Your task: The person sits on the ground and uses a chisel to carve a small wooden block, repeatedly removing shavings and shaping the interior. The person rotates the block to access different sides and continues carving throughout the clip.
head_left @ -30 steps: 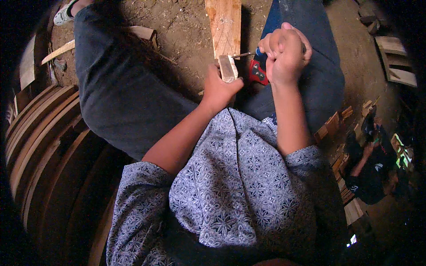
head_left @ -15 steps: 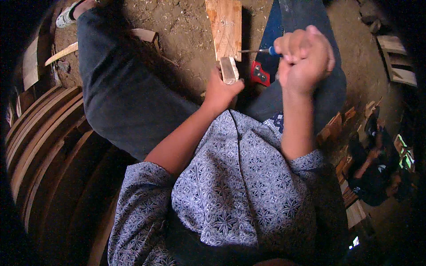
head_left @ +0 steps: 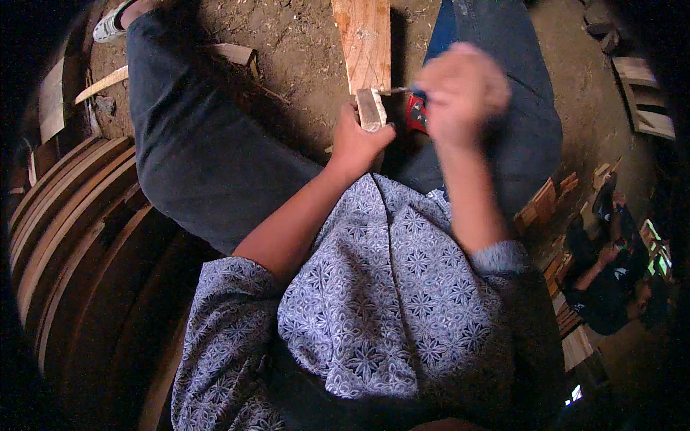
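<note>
My left hand (head_left: 359, 144) is closed around a short wooden block (head_left: 371, 111), with the thumb along its near right side. The block's far end meets the near end of a longer wooden board (head_left: 368, 50) that stretches away from me. Blurred by motion, my right hand (head_left: 463, 90) is a fist around a blue-handled tool with a thin metal shaft (head_left: 395, 90), like a screwdriver. The shaft's tip is at the block's far right edge; whether it touches the wood I cannot tell. Most of the tool's handle is hidden in the fist.
Below the right hand lies a red handle with metal rivets (head_left: 415, 113), like a handsaw's. My legs (head_left: 208, 136) flank the work on a dirt floor. Curved wooden pieces (head_left: 65, 208) are stacked at left. Wood scraps (head_left: 550, 197) and another person (head_left: 607, 273) are at right.
My right hand has swung left and slightly down with the screwdriver-like tool, bringing its shaft closer to the block. The left hand keeps its hold on the block, almost still.
</note>
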Tool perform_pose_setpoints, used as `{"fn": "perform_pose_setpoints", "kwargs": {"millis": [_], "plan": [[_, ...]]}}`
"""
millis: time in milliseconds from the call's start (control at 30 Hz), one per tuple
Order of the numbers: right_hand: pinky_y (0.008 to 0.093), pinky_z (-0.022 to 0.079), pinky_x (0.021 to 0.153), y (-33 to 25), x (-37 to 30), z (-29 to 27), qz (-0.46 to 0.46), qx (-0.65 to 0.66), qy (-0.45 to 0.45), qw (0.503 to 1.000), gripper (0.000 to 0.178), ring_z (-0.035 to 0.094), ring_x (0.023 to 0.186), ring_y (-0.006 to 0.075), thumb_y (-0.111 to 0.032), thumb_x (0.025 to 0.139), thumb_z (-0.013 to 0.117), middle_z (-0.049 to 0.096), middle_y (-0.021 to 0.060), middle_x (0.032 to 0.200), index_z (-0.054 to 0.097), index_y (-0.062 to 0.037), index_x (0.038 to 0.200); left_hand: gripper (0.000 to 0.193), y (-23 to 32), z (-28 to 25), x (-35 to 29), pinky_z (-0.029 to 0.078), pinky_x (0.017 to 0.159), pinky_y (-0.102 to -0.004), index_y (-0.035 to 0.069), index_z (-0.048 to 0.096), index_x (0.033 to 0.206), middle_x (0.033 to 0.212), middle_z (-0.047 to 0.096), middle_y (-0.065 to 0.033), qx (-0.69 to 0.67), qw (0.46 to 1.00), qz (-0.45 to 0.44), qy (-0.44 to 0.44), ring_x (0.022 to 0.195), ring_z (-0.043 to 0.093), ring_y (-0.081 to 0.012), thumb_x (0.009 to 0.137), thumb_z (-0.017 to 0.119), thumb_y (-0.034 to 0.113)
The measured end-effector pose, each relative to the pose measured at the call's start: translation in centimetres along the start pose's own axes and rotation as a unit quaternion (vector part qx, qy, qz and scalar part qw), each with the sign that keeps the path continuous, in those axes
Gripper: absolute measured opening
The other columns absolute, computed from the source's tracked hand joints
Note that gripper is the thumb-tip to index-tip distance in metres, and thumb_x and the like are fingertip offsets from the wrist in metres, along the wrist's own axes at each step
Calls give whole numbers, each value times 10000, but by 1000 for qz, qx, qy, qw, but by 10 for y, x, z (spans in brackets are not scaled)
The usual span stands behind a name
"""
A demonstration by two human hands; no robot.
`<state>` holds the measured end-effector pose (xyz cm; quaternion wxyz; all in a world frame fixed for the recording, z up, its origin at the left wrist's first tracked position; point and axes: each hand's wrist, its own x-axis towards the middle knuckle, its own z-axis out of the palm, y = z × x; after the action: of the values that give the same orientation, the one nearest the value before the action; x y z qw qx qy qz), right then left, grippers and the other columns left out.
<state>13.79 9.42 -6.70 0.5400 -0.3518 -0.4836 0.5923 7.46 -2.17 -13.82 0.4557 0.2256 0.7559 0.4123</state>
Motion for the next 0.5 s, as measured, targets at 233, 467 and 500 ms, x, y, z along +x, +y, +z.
{"fn": "perform_pose_setpoints", "kwargs": {"millis": [233, 467, 500], "plan": [[289, 368, 405, -7, 13, -4, -17, 105, -7, 994, 258, 382, 398, 111, -98, 898, 522, 388, 0, 501, 441, -58, 657, 638, -14, 4, 9, 493, 823, -381, -68, 471, 1122, 994, 628, -216, -19, 999, 34, 15, 931, 637, -303, 651, 760, 251], [358, 402, 487, 6, 12, -1, 62, 30, -43, 997, 252, 362, 404, 159, -140, 877, 530, 361, 36, 504, 469, -61, 646, 629, -2, 2, -1, 492, 825, -385, -68, 478, 1116, 1003, 625, -221, -14, 1000, 6, 4, 941, 636, -310, 653, 757, 253], [361, 396, 485, 8, 14, -4, 65, 19, -47, 997, 271, 364, 406, 161, -139, 883, 516, 353, 35, 497, 454, -66, 629, 626, 0, 1, -1, 491, 824, -386, -68, 480, 1114, 1003, 624, -222, -9, 1000, 10, 11, 941, 636, -311, 653, 757, 253]]}}
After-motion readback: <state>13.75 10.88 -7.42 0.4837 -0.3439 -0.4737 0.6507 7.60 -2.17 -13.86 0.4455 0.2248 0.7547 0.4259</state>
